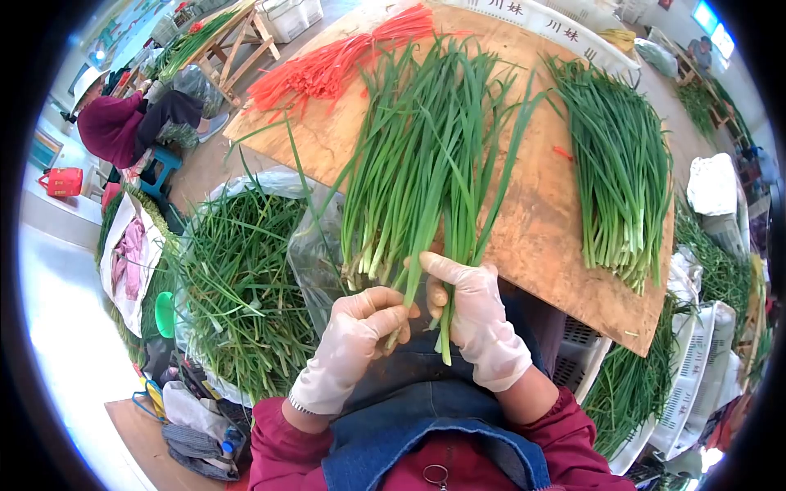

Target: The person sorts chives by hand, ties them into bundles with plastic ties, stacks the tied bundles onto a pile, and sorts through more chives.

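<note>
My left hand (360, 340), in a thin whitish glove, pinches the pale lower end of a garlic chive stalk (412, 282). Gloved the same way, my right hand (475, 307) is closed round the lower ends of a few more chives (446, 327), whose pale tips stick out below the fingers. Their green leaves stretch away from me over the board. A loose heap of chives (409, 155) lies there, stalk ends towards me, just beyond both hands. To its right, a thick, neatly lined-up pile of chives (618, 172) rests on the wooden board (540, 221).
Red plastic ties (327, 69) lie at the board's far left. A large plastic-lined heap of chives (241, 278) stands left of me. White crates (688, 393) with greens are on the right. Another person (123, 123) sits at the back left near a wooden stand (229, 53).
</note>
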`<move>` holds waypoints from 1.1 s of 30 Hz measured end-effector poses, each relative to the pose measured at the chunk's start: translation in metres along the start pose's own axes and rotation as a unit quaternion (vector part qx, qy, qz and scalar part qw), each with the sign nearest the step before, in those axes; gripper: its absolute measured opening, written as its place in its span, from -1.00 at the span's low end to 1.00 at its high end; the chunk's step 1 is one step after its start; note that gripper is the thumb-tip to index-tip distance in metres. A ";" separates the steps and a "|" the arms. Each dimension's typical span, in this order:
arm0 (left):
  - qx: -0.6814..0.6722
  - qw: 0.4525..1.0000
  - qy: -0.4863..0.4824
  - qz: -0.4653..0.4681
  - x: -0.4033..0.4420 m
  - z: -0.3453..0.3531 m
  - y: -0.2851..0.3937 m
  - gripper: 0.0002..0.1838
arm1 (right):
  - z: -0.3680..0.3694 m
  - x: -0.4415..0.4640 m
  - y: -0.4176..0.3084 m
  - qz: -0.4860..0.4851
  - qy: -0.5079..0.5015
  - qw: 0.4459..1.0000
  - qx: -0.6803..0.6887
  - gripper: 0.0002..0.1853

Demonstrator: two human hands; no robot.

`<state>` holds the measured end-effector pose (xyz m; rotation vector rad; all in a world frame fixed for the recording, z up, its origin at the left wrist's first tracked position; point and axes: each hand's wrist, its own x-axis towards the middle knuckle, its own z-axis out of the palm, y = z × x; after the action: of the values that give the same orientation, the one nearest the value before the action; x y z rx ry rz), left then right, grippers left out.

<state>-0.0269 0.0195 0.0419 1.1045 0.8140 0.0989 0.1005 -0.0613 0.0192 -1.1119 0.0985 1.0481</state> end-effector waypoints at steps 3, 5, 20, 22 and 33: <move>0.052 0.997 0.045 0.037 0.004 0.017 0.009 -0.83 | -0.002 0.003 0.005 -0.020 -0.006 0.999 0.025 -0.89; 0.040 0.994 0.075 0.070 0.011 0.022 0.007 -0.85 | 0.002 0.000 0.006 -0.012 0.013 0.999 0.038 -0.90; 0.275 0.807 0.477 0.215 -0.057 -0.111 -0.038 -0.84 | -0.032 0.006 -0.009 0.036 -0.079 0.978 0.189 -0.81; 0.521 0.684 0.461 0.219 -0.056 -0.109 -0.034 -0.83 | -0.036 0.006 -0.009 0.051 -0.053 0.978 0.193 -0.85; 0.067 0.997 -0.018 0.018 0.026 0.033 -0.017 -0.77 | -0.058 0.006 -0.010 0.060 -0.182 0.943 0.274 -0.85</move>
<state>0.0070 -0.0021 0.0211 1.2447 0.7763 0.0551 0.1346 -0.1022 -0.0054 -0.4040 0.1520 1.2224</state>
